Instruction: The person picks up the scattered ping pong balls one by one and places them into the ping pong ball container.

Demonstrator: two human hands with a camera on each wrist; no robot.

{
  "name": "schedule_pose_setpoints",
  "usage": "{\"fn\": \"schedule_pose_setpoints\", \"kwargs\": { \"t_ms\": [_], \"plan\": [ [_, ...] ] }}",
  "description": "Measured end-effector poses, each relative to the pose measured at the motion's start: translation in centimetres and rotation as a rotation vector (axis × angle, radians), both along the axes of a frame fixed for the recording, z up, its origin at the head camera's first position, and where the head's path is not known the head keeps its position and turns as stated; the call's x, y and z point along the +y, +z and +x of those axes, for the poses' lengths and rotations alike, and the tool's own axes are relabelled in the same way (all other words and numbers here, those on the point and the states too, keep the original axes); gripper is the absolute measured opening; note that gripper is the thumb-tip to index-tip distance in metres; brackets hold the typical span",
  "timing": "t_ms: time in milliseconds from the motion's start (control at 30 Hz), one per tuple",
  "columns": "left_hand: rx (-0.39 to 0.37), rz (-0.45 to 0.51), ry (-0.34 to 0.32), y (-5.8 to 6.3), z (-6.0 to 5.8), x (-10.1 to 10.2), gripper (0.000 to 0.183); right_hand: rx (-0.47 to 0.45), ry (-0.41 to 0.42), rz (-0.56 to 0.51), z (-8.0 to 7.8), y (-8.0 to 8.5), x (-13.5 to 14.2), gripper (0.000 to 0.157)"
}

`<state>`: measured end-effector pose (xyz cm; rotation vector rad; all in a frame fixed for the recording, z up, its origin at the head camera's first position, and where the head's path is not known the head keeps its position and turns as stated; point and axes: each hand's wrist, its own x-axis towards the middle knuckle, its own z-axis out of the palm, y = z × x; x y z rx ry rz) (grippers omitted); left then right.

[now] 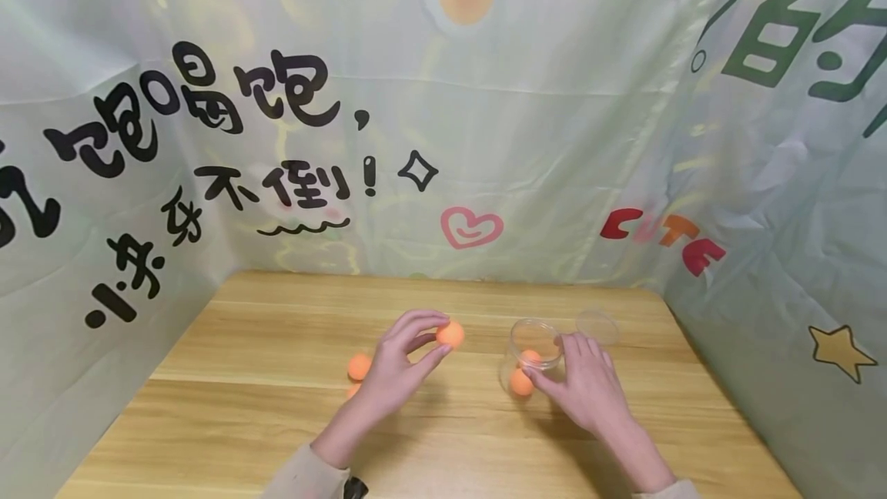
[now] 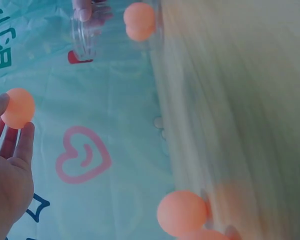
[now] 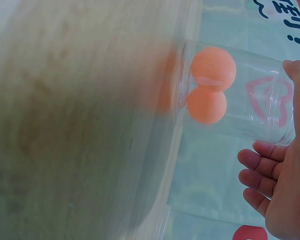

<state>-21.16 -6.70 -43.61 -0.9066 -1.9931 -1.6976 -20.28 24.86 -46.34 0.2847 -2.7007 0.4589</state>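
Observation:
My left hand (image 1: 395, 368) pinches an orange ping-pong ball (image 1: 450, 335) between thumb and fingertips, above the table and left of a clear jar (image 1: 513, 345). The jar stands upright with its mouth uncovered. Two orange balls (image 3: 213, 69) lie against each other at its bottom in the right wrist view. My right hand (image 1: 589, 385) holds the jar near its rim from the right, the thumb on the near side. On the table, to the left of my left hand, are a loose orange ball (image 1: 359, 366) and a second ball (image 1: 353, 390), partly hidden by the hand.
A clear round lid (image 1: 597, 327) lies behind my right hand, right of the jar. The wooden table (image 1: 277, 329) meets printed cloth walls (image 1: 540, 137) at the back and on both sides. Something small and black (image 1: 356, 487) shows at my left sleeve.

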Motion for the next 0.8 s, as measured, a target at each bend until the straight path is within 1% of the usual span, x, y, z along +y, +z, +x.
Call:
{"fn": "schedule_pose_setpoints", "kwargs": {
  "t_ms": [267, 567, 800],
  "plan": [
    [0.04, 0.02, -0.013, 0.6, -0.5, 1.3, 0.032, 0.0, 0.005, -0.008, 0.0, 0.0, 0.0, 0.074],
    [0.015, 0.041, -0.033, 1.0, -1.0, 3.2, 0.032, 0.01, 0.004, -0.002, 0.1, 0.0, 0.0, 0.074],
    [0.018, 0.056, -0.054, 1.4, -1.4, 4.5, 0.031, 0.003, 0.003, 0.005, 0.0, 0.0, 0.1, 0.075]
  ]
}}
